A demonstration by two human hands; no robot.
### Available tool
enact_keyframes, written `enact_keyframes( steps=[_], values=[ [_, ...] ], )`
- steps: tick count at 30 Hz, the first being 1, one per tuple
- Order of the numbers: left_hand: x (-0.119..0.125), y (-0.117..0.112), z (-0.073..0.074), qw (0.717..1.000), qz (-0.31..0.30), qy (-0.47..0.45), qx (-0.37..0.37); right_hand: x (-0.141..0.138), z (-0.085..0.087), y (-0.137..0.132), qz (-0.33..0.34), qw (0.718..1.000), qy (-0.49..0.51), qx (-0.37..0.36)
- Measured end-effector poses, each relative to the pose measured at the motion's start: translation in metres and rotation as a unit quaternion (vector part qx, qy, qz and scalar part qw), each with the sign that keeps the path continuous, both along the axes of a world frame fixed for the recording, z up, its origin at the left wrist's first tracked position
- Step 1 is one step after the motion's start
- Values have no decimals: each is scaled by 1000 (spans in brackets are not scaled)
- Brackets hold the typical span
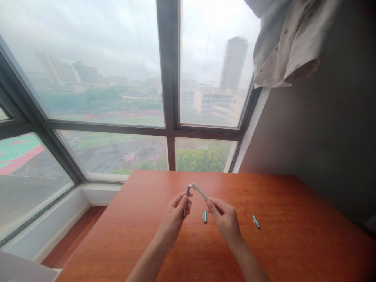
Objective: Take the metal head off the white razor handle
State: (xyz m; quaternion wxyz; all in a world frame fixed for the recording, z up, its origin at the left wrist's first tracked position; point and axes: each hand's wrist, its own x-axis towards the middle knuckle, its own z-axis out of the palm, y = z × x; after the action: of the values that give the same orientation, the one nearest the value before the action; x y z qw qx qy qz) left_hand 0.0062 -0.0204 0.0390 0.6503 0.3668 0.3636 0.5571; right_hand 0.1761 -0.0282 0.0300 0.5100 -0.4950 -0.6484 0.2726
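Note:
My left hand (176,209) is closed, its thumb and fingers pinching the dark and silver part of a slim bent razor handle (201,192). A dark end of that part shows below the fingers. My right hand (225,219) is closed too, gripping the lower end of the pale arm of the handle between thumb and fingers. The two parts come together at a shiny metal bend above the hands. On the table between my hands lies a small razor cartridge (205,216) with a green and white strip. A second razor cartridge (256,221) lies slanted to the right of my right hand.
The reddish-brown wooden table (141,219) reaches to a window with dark frames (169,78). A light button-up garment (288,43) hangs at the upper right, before a grey wall (311,125). Wooden floor (78,235) shows beyond the left table edge.

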Motion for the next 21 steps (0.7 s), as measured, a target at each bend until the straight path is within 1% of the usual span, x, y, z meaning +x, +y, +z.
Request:
enact_keyframes(
  steps=[9,16,21],
  values=[
    [0,0,-2,1000,0,1,-5,2,0,1,-26,999,-17,12],
    [0,-1,-1,1000,-3,-4,-4,4,-2,2,-46,999,-5,14],
    [0,-1,0,1000,0,-7,-8,3,0,1,-25,1000,-4,11]
  ],
)
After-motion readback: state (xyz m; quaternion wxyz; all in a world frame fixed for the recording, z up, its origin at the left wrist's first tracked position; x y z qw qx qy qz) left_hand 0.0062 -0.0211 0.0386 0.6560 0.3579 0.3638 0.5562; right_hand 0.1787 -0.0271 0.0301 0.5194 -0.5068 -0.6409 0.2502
